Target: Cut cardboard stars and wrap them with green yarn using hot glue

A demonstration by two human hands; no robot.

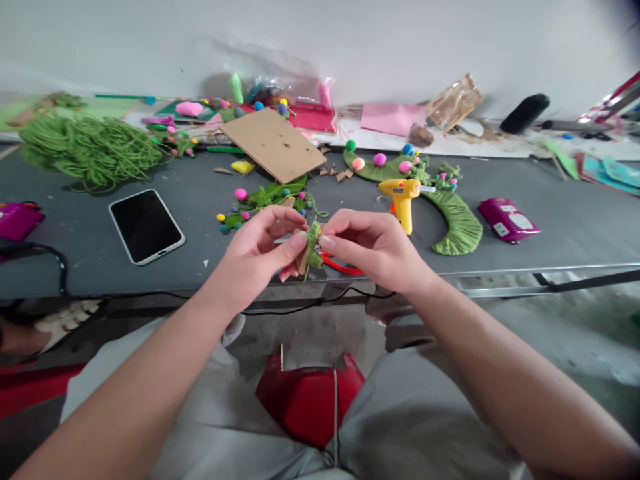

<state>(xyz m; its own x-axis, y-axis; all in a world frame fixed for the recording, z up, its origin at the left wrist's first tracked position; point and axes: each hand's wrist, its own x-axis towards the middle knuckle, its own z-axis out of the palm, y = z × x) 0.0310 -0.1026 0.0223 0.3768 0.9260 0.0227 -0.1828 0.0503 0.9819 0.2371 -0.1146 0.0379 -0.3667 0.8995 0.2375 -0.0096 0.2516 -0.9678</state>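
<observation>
My left hand (265,247) is closed on a small cardboard piece wrapped in green yarn (313,245), held above the table's front edge. At the piece's right side, the thumb and fingers of my right hand (373,247) are pinched together; what lies between their tips is hidden. A thin strand of green yarn (320,214) loops up just above the piece. Behind my right hand lie red-orange scissors (343,265), partly covered. Leafy green pieces with coloured balls (270,195) lie beyond my left hand.
A yellow glue gun (403,200) stands beside a green yarn-wrapped crescent (457,227). Purple power sockets (509,220) sit at right, a phone (147,227) at left. Behind are a green yarn heap (90,150) and a cardboard sheet (275,143). A black cable (295,310) hangs along the front edge.
</observation>
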